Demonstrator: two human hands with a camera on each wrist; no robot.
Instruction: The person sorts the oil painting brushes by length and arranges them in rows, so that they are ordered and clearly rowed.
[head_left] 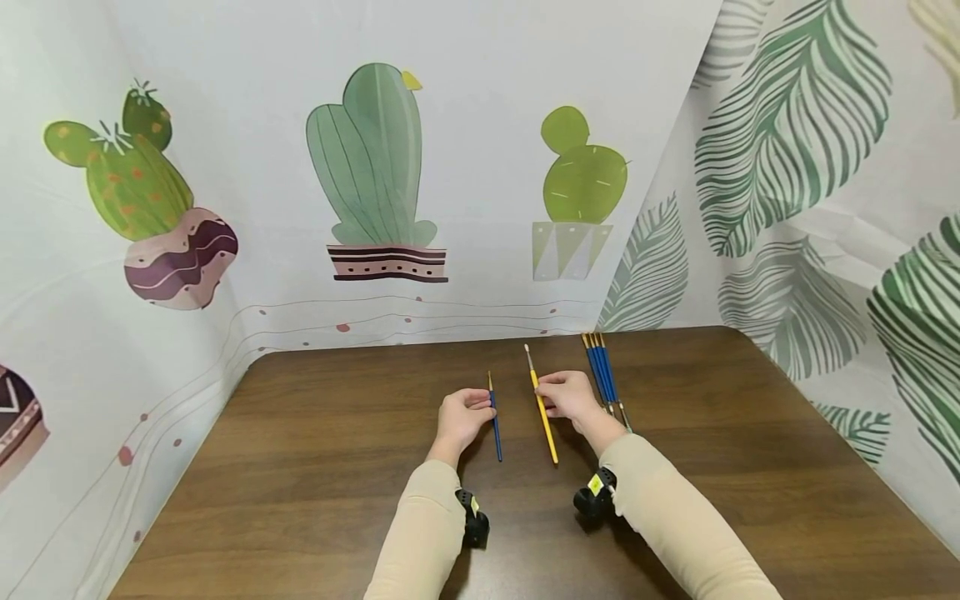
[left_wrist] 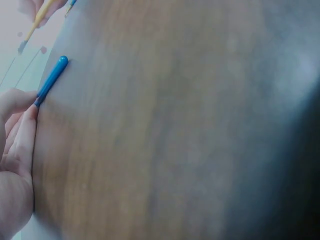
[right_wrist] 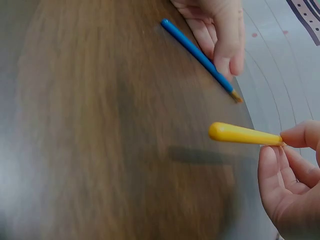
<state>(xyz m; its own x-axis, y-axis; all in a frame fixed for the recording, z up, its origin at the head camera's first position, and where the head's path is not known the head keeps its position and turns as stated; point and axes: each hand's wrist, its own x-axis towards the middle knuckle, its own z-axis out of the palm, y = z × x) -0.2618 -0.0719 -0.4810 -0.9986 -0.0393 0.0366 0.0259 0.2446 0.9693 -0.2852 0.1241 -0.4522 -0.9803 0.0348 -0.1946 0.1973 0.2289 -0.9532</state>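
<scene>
Near the middle of the table, my left hand [head_left: 461, 418] pinches a slim blue paintbrush [head_left: 497, 437] between thumb and fingers. Its rounded handle end points toward me, and its brown bristles point to the back. The left wrist view shows the blue handle [left_wrist: 52, 77] coming out past the thumb. To the right, my right hand [head_left: 572, 395] pinches a longer yellow paintbrush [head_left: 547, 427], with its pale tip toward the wall. In the right wrist view the yellow handle [right_wrist: 240, 134] is off the tabletop, with a shadow below it. The two brushes are apart.
Several blue paintbrushes [head_left: 602, 371] lie side by side at the back right, just beyond my right hand, which partly hides their near ends. The brown wooden table [head_left: 315, 467] ends at a wall cloth [head_left: 480, 167] printed with cacti and leaves.
</scene>
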